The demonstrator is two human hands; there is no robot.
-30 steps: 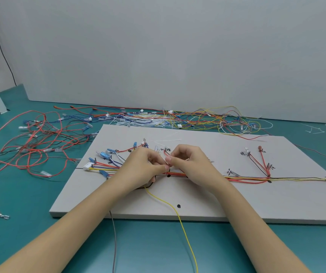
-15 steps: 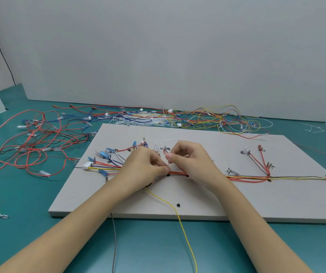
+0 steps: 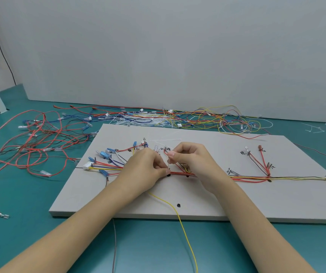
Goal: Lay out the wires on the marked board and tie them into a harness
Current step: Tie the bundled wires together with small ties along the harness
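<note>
Hands meet at centre of marked board (image 3: 207, 198), which lies flat on teal desk (image 3: 30, 203). We see left hand (image 3: 146, 170) w/ fingers curled, pinching at red wire bundle (image 3: 182, 173) on the board. Right hand (image 3: 195, 160) pinches a thin white tie (image 3: 168, 161), standing upright just above that bundle. Harness trunk (image 3: 286, 177) runs right of the hands toward board's right edge, branches fanning up. Yellow wire (image 3: 183, 229) trails off board's near edge. Loose wire pile (image 3: 178, 119) lies behind the board; red loops (image 3: 30, 146) left of it.
</note>
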